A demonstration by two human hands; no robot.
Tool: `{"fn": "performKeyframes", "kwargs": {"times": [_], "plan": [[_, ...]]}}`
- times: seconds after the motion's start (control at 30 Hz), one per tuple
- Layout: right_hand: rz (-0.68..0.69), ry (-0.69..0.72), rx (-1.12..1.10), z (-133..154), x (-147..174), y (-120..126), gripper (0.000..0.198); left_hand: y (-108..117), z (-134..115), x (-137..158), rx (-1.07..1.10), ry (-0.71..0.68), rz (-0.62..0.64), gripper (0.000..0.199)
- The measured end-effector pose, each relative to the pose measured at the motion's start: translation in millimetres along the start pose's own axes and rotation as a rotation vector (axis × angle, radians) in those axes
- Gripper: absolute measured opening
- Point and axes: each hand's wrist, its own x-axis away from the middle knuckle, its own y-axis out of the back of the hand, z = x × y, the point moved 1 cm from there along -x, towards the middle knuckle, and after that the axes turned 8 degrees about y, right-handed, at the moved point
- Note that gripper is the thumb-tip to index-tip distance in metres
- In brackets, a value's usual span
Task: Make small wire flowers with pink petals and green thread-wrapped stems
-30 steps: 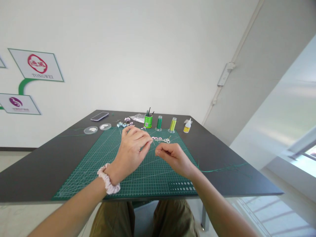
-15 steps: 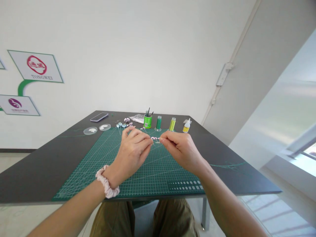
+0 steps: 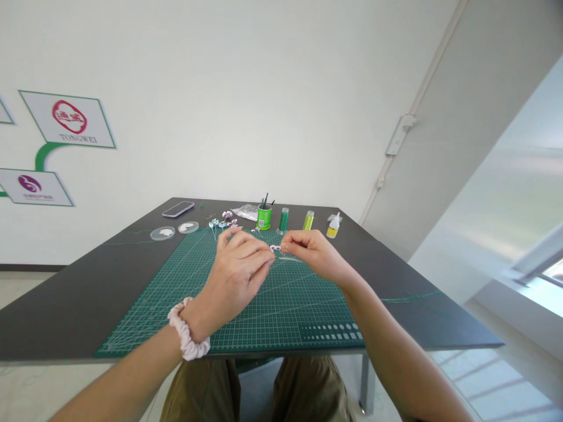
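My left hand (image 3: 244,261), with a pale pink scrunchie (image 3: 188,329) at the wrist, pinches a small pinkish-white flower piece (image 3: 275,248) over the green cutting mat (image 3: 185,293). From the other side my right hand (image 3: 315,253) reaches in, its thumb and forefinger closed on the same piece. The fingertips hide much of the piece. Just beyond the left hand lie blue and purple flowers (image 3: 226,220) on thin stems. A thin pale strip (image 3: 289,259) shows on the mat below the right fingers.
Along the back stand a green can (image 3: 264,217) with tools, a dark green spool (image 3: 284,219), a yellow-green spool (image 3: 308,221) and a glue bottle (image 3: 333,226). At left are two shallow dishes (image 3: 162,233) and a phone (image 3: 178,209). Green thread (image 3: 409,298) lies at right.
My right hand has shifted slightly left and up, its fingers now over more of the flower piece. My left hand keeps its pinch almost in place.
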Motion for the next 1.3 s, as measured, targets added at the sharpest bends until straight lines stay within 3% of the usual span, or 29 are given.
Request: {"fn": "performKeyframes", "kwargs": {"times": [0.17, 0.37, 0.87, 1.13, 1.3], "plan": [[0.048, -0.035, -0.138, -12.9, 7.4, -12.4, 0.026, -1.0, 2.8, -1.7, -0.021, 0.037, -0.026, 0.015], [0.045, 0.011, -0.132, -10.7, 21.4, -23.6, 0.026, -7.3, 6.2, -3.8, -0.078, 0.043, -0.034, 0.015], [-0.108, 0.212, 0.390, 27.8, 30.5, -18.0, 0.027, -10.8, 2.3, -0.9, -0.130, -0.022, -0.002, 0.013], [-0.120, 0.174, 0.547, 37.9, 21.0, -7.9, 0.026, -6.0, -0.8, 1.4, -0.102, -0.047, 0.001, 0.014], [-0.063, 0.110, 0.499, 34.6, 12.5, -1.1, 0.027, -3.6, -1.2, 3.1, -0.059, -0.045, 0.025, 0.014]]}}
